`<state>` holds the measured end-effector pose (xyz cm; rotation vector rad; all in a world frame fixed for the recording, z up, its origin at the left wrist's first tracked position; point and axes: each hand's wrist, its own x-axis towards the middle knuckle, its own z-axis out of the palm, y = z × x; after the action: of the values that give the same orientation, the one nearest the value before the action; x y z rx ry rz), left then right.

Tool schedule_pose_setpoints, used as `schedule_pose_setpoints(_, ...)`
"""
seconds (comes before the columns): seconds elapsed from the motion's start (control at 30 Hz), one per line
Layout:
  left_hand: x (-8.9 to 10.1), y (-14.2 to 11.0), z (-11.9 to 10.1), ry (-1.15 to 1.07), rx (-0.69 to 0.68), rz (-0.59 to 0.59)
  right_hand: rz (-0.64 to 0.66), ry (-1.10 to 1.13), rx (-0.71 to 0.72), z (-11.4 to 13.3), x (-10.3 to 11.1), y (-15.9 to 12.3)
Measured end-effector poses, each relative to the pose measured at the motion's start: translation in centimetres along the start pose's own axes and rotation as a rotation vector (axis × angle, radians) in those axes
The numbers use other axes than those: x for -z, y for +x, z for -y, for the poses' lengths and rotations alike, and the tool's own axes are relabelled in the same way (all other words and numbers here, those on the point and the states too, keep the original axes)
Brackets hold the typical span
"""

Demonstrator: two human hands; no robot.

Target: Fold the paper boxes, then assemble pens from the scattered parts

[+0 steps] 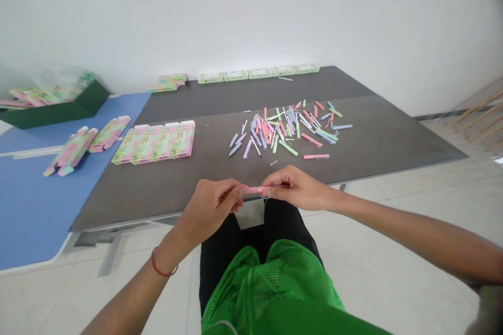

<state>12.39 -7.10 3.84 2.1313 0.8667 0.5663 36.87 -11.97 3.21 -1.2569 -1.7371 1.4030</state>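
Left hand point(208, 209), right hand point(298, 187) closed, pinching slim pink plastic tube point(253, 189); loose pastel pen parts point(285, 131) at twelve o'clock on dark grey table point(393, 141).

The view looks out from the person's head, facing forward and down over their green top point(271, 293), with the left hand point(208, 209), right hand point(298, 188) and pink stick point(253, 189) close to the camera at near centre. The grey table point(393, 136) stretches farther off, the blue table point(39, 209) lies to the left, and the white wall point(251, 15) fills the far side.
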Motion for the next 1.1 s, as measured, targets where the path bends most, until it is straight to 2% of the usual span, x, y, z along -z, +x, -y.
schedule_pose_setpoints(0.17, -0.2, -0.1, -0.1, -0.085, -0.025, -0.065, -0.012, -0.025, 0.017, -0.1, 0.0, -0.1)
schedule_pose_setpoints(0.27, -0.3, -0.2, 0.0, -0.106, 0.050, -0.007, -0.018, -0.019, 0.011, 0.1, -0.1, -0.1)
schedule_pose_setpoints(0.33, -0.5, -0.2, 0.1, -0.087, 0.041, 0.001, -0.025, -0.020, 0.016, 0.2, -0.2, -0.1)
schedule_pose_setpoints(0.47, -0.6, -0.3, 0.2, -0.164, 0.002, -0.095, -0.025, -0.037, 0.023, 0.4, -0.1, -0.2)
schedule_pose_setpoints(0.57, -0.7, -0.4, 0.3, -0.201, 0.081, -0.043, -0.040, -0.086, 0.034, 0.5, -0.2, -0.3)
schedule_pose_setpoints(0.63, -0.8, -0.5, 0.2, -0.176, 0.077, -0.018, -0.058, -0.127, 0.052, 0.5, -0.2, -0.3)
schedule_pose_setpoints(0.77, -1.1, -0.6, 0.5, -0.036, -0.147, -0.136, 0.010, -0.037, 0.013, 0.6, 0.1, -0.3)
schedule_pose_setpoints(0.9, -1.0, -0.5, 1.3, 0.108, -0.450, -0.245, 0.130, 0.186, -0.164, 0.5, 0.7, -0.1)
schedule_pose_setpoints(0.97, -0.7, -0.4, 1.5, 0.137, -0.502, -0.241, 0.173, 0.257, -0.226, 0.3, 0.8, 0.0)
schedule_pose_setpoints(1.03, -0.4, -0.2, 1.4, 0.102, -0.389, -0.179, 0.137, 0.202, -0.199, 0.2, 0.7, 0.1)
schedule_pose_setpoints(1.1, -0.1, 0.0, 1.0, -0.030, -0.171, -0.081, 0.041, 0.042, -0.093, 0.3, 0.5, 0.0)
